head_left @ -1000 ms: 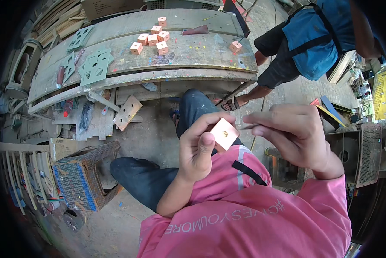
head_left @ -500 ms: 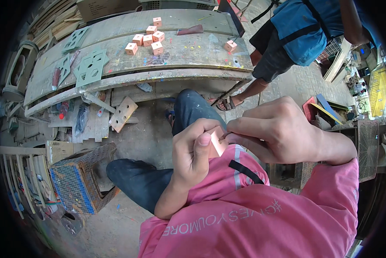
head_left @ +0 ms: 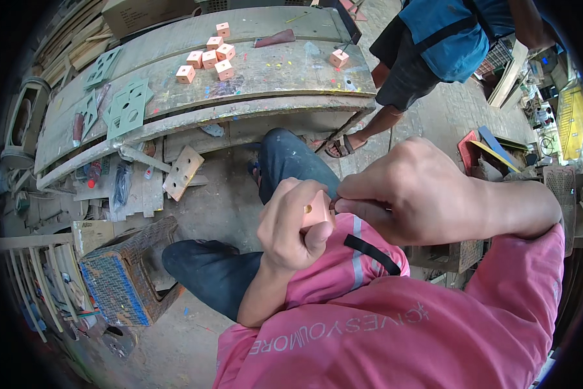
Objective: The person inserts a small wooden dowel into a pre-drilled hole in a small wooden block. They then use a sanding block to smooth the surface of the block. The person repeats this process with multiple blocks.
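A small pale-pink wooden cube (head_left: pixel 316 210) with a round hole is clasped in my left hand (head_left: pixel 282 228), its thumb bent along the lower edge. Close at the cube's right side, my right hand (head_left: pixel 409 194) pinches thumb against forefinger. Something thin and brownish shows at those fingertips, too small to name; whether it enters the cube I cannot tell. Ahead, on the paint-spotted workbench (head_left: pixel 259 81), lies a cluster of similar drilled cubes (head_left: pixel 209 59). One more cube (head_left: pixel 339 58) sits apart near the bench's right end.
Green stencil plates (head_left: pixel 128 109) lie on the bench's left side, a dark red wrapped piece (head_left: pixel 275 38) at its back. A woven crate (head_left: pixel 119 279) stands on the floor at left, near a holed board (head_left: pixel 183 172). Beyond the bench's right end stands a person in blue (head_left: pixel 450 39).
My left hand has turned the cube, so a face with a hole now shows beside its thumb. The right hand stays pinched by the cube, its wrist raised a little. The view has shifted slightly.
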The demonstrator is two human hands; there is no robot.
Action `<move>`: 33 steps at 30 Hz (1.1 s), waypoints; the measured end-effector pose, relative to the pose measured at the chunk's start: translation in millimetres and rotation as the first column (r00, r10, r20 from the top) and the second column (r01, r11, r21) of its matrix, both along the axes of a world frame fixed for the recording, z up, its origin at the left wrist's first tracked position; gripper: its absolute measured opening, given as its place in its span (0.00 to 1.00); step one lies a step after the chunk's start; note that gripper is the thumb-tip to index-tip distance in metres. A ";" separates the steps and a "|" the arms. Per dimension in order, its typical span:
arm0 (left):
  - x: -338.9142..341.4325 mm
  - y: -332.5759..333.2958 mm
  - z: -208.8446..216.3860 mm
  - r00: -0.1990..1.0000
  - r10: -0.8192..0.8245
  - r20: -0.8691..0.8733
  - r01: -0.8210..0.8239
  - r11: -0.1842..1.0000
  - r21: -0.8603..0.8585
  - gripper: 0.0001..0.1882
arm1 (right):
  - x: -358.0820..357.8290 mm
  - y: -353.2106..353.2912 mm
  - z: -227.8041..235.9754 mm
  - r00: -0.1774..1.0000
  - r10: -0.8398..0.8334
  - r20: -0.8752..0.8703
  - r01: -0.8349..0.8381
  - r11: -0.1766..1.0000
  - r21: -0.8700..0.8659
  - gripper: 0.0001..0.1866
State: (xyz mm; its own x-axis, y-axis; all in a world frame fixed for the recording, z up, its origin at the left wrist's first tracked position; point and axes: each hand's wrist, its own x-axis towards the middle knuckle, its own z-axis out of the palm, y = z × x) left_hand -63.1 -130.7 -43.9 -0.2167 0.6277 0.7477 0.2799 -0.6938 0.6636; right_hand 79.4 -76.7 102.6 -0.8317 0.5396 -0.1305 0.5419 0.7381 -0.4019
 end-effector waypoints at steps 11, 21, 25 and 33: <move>3.9 -0.2 -5.3 0.991 -0.011 0.130 0.003 0.998 0.059 0.33 | 2.1 16.1 13.6 0.940 -0.341 0.015 0.280 0.746 -0.604 0.09; -6.1 -8.2 2.9 0.980 -0.117 0.164 0.129 0.989 -0.066 0.29 | 5.4 -5.3 -1.3 0.982 0.105 -0.155 -0.087 0.989 0.120 0.08; -8.4 -7.8 9.0 0.984 -0.123 0.131 0.134 0.988 -0.079 0.28 | 5.5 -5.3 1.3 0.981 0.186 -0.058 -0.169 0.961 0.219 0.11; -1.9 -8.0 -2.9 0.993 0.095 -0.075 -0.083 0.985 0.148 0.30 | -2.5 -5.1 8.2 0.989 0.148 0.018 -0.147 0.989 -0.013 0.08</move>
